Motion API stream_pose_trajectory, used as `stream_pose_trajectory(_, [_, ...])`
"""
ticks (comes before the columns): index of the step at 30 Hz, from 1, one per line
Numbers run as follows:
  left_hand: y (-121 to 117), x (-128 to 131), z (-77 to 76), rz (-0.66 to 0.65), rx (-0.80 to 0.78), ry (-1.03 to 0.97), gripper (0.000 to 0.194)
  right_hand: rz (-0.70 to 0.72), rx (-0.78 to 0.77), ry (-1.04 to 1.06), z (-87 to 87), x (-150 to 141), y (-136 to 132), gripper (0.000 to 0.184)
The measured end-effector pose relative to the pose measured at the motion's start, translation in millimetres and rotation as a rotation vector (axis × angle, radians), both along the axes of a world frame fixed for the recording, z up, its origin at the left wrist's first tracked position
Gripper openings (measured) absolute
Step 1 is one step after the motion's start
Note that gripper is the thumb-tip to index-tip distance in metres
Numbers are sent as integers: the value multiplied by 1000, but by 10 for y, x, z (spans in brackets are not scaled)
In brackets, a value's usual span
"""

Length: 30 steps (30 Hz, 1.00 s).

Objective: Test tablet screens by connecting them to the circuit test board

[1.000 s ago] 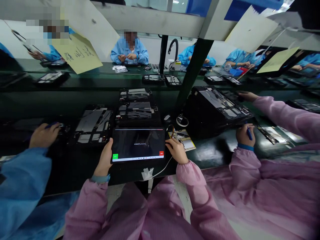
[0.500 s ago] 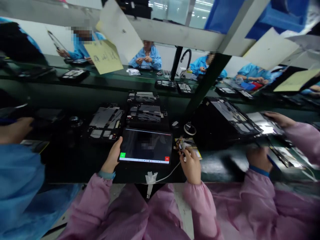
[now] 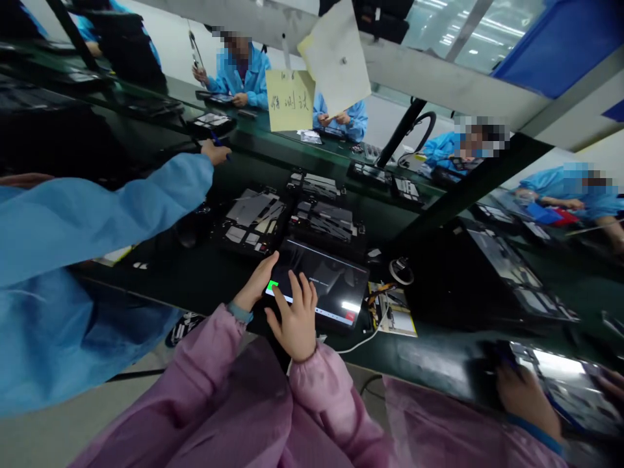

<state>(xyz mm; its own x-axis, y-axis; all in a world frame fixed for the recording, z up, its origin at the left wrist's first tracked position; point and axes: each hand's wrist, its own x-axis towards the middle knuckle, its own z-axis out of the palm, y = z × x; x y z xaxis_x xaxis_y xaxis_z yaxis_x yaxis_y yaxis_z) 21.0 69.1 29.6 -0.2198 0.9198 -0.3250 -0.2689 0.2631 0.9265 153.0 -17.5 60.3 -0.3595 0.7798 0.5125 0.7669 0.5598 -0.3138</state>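
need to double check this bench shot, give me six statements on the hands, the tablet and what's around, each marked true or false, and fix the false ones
1. The left hand is at the tablet's left edge. True.
2. Both coloured squares are on the screen's right. False: the green square is at the lower left.
3. The right hand is over the screen, fingers spread. True.
4. Only pink sleeves show. False: a co-worker's blue sleeve reaches in at left.
5. A yellow-edged sheet lies right of the tablet. True.
6. Every hanging paper is blank. False: the yellow note bears handwriting.

Tablet (image 3: 336, 276) on bench (image 3: 439, 356), devices (image 3: 324, 221) behind, cables (image 3: 381, 292) at right
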Motion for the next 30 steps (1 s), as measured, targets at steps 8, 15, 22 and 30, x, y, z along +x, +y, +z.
stream_pose_trajectory(8, [9,13,-53,-3,-44,-56,61,-151,-5,250,-87,413,-351,26])
stream_pose_trajectory(15, [-8,17,17,-47,-26,-57,62,-80,-53,234,-205,335,-370,30])
stream_pose_trajectory(22, [-11,23,38,-69,-3,-90,61,-115,-57,75,-154,248,-244,36])
stream_pose_trajectory(30, [-57,24,53,13,-131,-44,47,-481,98,328,-65,1326,-301,31])
